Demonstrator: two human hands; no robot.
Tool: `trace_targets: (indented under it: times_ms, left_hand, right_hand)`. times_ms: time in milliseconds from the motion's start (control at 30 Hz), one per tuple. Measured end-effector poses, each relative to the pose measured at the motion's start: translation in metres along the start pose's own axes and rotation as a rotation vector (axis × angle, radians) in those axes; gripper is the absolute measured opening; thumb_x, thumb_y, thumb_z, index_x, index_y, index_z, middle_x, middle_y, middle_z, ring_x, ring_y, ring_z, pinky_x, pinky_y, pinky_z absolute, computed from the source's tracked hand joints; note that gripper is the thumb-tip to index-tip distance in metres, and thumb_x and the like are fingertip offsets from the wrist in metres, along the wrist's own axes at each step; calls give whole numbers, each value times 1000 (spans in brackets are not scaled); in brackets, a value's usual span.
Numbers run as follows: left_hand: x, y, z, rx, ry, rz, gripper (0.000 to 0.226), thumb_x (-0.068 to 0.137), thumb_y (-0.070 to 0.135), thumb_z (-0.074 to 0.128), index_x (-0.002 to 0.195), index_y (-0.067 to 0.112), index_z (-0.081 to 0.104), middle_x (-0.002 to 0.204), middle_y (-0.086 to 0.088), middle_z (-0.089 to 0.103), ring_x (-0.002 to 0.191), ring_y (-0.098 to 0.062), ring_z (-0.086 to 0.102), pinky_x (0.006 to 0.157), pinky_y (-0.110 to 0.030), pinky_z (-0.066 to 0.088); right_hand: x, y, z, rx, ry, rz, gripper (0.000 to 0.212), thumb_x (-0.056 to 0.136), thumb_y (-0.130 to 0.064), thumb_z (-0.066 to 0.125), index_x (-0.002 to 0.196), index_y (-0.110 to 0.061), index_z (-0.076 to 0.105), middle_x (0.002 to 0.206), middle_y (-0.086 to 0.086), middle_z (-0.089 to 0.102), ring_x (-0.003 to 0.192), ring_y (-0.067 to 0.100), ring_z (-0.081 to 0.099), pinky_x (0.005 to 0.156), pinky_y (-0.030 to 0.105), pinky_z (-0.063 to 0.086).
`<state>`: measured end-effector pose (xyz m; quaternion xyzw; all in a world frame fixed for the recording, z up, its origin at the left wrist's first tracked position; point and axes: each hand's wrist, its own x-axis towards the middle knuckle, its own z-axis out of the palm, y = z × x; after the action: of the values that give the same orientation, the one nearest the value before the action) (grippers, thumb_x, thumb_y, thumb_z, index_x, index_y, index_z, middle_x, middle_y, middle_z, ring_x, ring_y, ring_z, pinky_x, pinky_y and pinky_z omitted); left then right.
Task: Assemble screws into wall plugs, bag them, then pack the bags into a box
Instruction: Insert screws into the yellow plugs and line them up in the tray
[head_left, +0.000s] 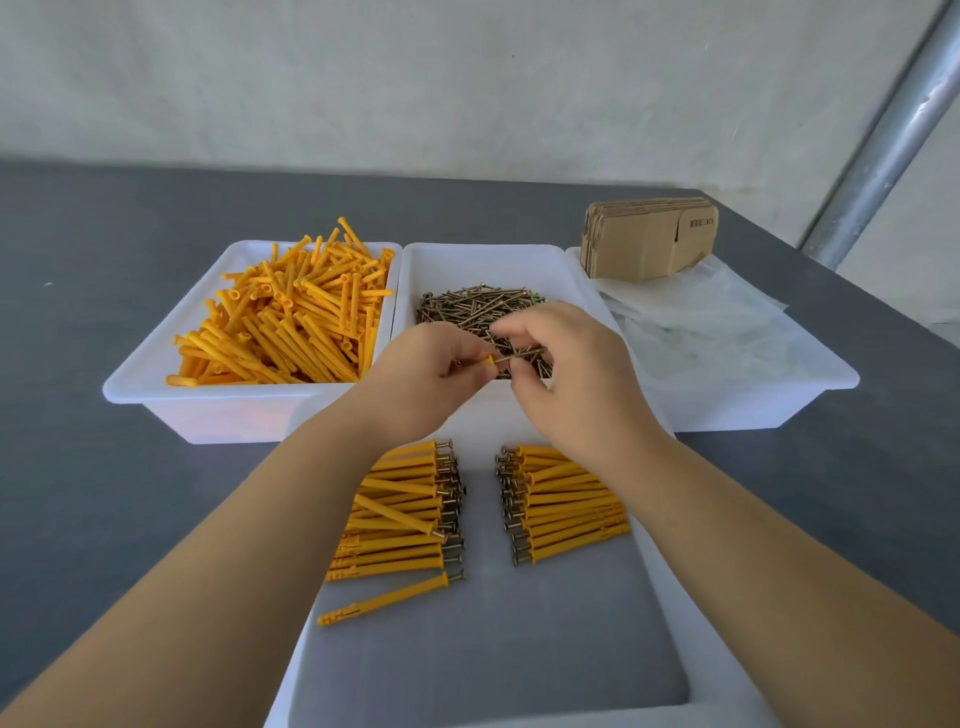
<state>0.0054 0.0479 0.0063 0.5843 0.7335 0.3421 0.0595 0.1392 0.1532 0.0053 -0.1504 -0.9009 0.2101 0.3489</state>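
A dark grey table (104, 249) fills the frame below a pale wall (363, 78), with a metal pole (893, 135) slanting at upper right. At centre, the left hand (426, 379) pinches a yellow wall plug (489, 359) while the right hand (566, 374) pinches a screw (522, 355) whose tip meets the plug's open end, above the tray of screws (478, 306). Left of it sits a tray of loose plugs (291, 322); at right, a tray of clear bags (717, 332) and flat cardboard boxes (649, 239). In the near tray (670, 597), lower centre, lie two rows of assembled plugs (405, 514).
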Motion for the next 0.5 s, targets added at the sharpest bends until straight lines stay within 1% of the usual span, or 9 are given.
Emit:
trace_targets:
  times_ms: [33, 100, 167, 200, 233, 300, 367, 433, 500]
  left_hand:
    - [0, 1, 0, 2, 7, 15, 26, 97, 14, 57, 85, -6, 67, 75, -25, 55, 68, -28, 47, 63, -38, 38]
    - [0, 4, 1, -5, 18, 48, 21, 95, 9, 58, 87, -7, 69, 76, -26, 56, 75, -25, 49, 66, -38, 39]
    - [-1, 4, 0, -24, 25, 64, 17, 92, 1, 56, 95, 0, 72, 72, -19, 56, 69, -18, 47, 62, -32, 38]
    - [-1, 4, -2, -45, 37, 51, 21, 91, 0, 57, 104, 6, 72, 71, -13, 57, 64, -16, 48, 59, -28, 39]
    - [-2, 3, -4, -79, 58, 18, 29, 91, 1, 60, 115, 13, 68, 73, -6, 58, 63, -13, 50, 59, -24, 42]
    - [-2, 0, -9, -188, 97, -58, 48, 87, 3, 70, 129, 21, 56, 80, 0, 62, 68, -12, 59, 64, -22, 51]
    - [-4, -3, -12, -270, 91, -103, 57, 81, 3, 76, 130, 21, 51, 83, -1, 67, 70, -12, 64, 66, -22, 54]
    - [-5, -5, -15, -306, 63, -120, 54, 80, 4, 78, 126, 19, 54, 82, -2, 70, 71, -14, 66, 69, -27, 56]
    - [-6, -9, -19, -415, 95, -131, 41, 82, 9, 77, 118, 17, 61, 83, -7, 71, 74, -19, 67, 71, -33, 55]
  right_hand:
    - [-1, -2, 2, 38, -7, -1, 41, 86, 1, 60, 124, -15, 64, 121, -2, 63, 114, 10, 57, 96, 27, 49]
    - [-3, -9, 6, 179, -57, 25, 51, 86, 1, 57, 134, -17, 56, 132, -5, 57, 126, 7, 50, 99, 19, 45]
    - [-3, -11, 10, 256, -84, 55, 54, 88, -1, 57, 139, -18, 51, 138, -5, 53, 130, 6, 46, 100, 12, 41]
    - [-4, -10, 11, 219, -66, 51, 52, 89, -3, 59, 139, -17, 52, 139, -4, 52, 130, 6, 45, 101, 11, 39]
    - [-3, -7, 11, 147, -36, 33, 48, 90, -6, 61, 137, -15, 55, 137, -2, 54, 129, 9, 47, 103, 14, 39]
    - [-2, -2, 8, 6, 13, -2, 35, 91, -11, 65, 125, -14, 66, 123, 0, 63, 117, 16, 55, 100, 31, 46]
    - [-2, 0, 7, -91, 23, -27, 22, 91, -16, 67, 111, -18, 75, 104, -2, 71, 101, 21, 59, 84, 42, 50]
    - [-4, 0, 8, -123, 0, -56, 18, 91, -18, 67, 106, -21, 77, 95, -4, 72, 91, 20, 59, 75, 41, 50]
    - [-5, -2, 8, -62, -49, -58, 17, 89, -15, 68, 103, -19, 77, 92, -3, 71, 83, 14, 59, 74, 39, 52]
